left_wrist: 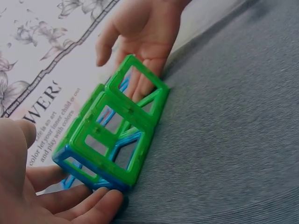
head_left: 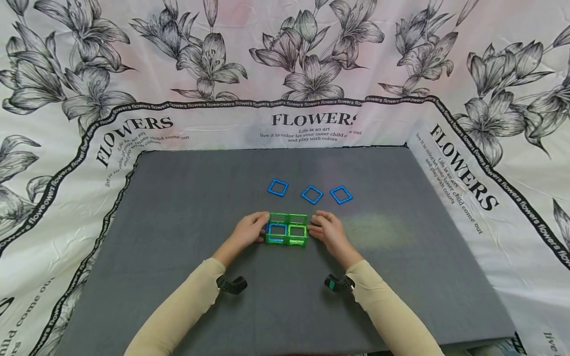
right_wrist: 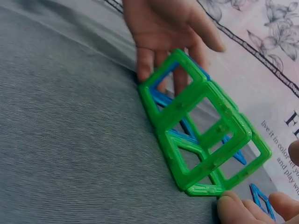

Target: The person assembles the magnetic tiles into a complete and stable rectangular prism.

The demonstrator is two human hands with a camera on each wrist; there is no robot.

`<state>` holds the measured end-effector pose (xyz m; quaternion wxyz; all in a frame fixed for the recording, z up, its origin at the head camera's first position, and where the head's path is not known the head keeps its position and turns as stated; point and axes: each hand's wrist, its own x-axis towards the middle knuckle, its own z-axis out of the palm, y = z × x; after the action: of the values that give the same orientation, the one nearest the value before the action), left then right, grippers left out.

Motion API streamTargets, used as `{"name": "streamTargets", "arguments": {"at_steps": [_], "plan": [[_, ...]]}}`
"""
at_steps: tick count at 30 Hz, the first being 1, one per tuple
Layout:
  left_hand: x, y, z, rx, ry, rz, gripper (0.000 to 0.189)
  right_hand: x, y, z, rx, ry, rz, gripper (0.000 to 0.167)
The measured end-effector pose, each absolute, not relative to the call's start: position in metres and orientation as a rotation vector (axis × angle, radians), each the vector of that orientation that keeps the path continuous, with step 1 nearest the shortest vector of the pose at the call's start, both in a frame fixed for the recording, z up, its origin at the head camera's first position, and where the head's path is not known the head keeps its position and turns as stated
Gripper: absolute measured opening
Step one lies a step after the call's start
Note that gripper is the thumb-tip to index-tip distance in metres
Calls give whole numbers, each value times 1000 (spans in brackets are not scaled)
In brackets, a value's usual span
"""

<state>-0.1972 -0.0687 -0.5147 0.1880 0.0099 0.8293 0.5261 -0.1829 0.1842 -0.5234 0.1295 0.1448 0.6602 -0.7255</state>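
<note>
A two-cube box of see-through magnetic tiles (head_left: 288, 231), mostly green-framed, stands on the grey table between both hands. One end is blue-framed, and its blue edge (left_wrist: 88, 174) faces the left palm. My left hand (head_left: 249, 228) rests its extended fingertips against that end, near the bottom, with the thumb raised apart in the left wrist view. At the opposite green end is my right hand (head_left: 330, 233), fingers loosely extended. In the right wrist view its fingertips (right_wrist: 229, 205) are right at the lower corner of the green frame (right_wrist: 184, 109).
Three loose blue square tiles lie beyond the box: a left one (head_left: 278, 188), a middle one (head_left: 312, 195) and a right one (head_left: 341, 195). White flower-printed cloth (head_left: 213, 123) rises along the table's back and sides. A dark wrist camera (head_left: 231, 285) sits on each sleeve.
</note>
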Motion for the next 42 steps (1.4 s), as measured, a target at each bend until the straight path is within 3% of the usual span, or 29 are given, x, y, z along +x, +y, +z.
{"name": "streamTargets", "arguments": {"at_steps": [17,26,30,36,42], "plan": [[-189,-73,-534,67,2332,1616,55,-199,187,-523,377,1930,-2056,55],[-194,-86,-544,426,2476,1420,82,-199,187,-528,360,1921,-2062,55],[-194,-87,-544,472,2472,1375,91,-200,188,-524,365,1960,-2036,55],[-196,-88,-547,447,2486,1348,92,-210,200,-516,414,2204,-1892,48],[-196,-89,-547,471,2493,1353,89,-228,229,-515,318,2742,-1461,42]]}}
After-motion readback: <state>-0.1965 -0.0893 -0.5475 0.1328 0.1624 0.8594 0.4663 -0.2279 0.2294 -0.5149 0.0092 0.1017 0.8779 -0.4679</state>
